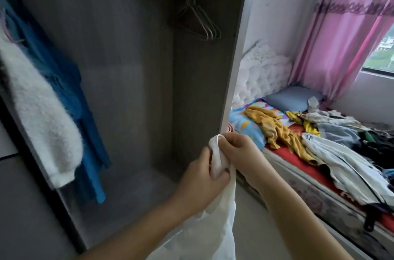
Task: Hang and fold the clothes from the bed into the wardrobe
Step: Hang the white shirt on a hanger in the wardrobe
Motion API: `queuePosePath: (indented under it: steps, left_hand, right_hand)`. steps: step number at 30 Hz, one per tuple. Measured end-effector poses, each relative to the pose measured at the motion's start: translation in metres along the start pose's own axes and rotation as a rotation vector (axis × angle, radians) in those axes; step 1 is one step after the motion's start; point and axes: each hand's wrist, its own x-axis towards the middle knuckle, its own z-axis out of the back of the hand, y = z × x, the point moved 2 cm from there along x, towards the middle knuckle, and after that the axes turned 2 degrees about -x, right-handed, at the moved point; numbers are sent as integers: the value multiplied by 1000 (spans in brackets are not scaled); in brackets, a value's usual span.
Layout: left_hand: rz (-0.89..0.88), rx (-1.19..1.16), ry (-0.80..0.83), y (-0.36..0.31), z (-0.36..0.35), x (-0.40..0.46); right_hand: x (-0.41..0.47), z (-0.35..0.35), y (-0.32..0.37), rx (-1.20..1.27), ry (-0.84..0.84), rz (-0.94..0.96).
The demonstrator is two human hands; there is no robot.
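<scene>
Two hands hold one white garment (223, 223) in front of the open wardrobe (132, 89). Left hand (200, 181) and right hand (238, 151) each pinch its bunched top edge, grips clenched on cloth; the rest hangs down. Several empty hangers (200, 19) hang on the rail; two garments, one white fluffy (40, 121) and one blue (85, 127), hang left. Many clothes (319, 142) lie piled on the bed (298, 187), right.

We see open wardrobe (132, 89) space at twelve o'clock; hangers (200, 23) crowd one o'clock, hung clothes (53, 100) block nine.
</scene>
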Motion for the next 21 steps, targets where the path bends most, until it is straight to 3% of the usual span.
queuePosePath:
  steps: [5,9,16,18,21]
  left_hand:
    - [158,-307,127,16,-1,21]
    - [311,-379,128,29,8,46]
    - [308,-659,190,11,30,85]
    - [324,-714,204,11,36,90]
    - [354,-729,197,24,58,100]
  right_hand:
    - [10,12,-14,-24,37,-38]
    - [19,27,-26,-117,147,-20]
    - [34,19,-62,-504,367,-72]
    - [40,12,-76,-483,347,-127]
    - [49,12,-81,-245,205,-281]
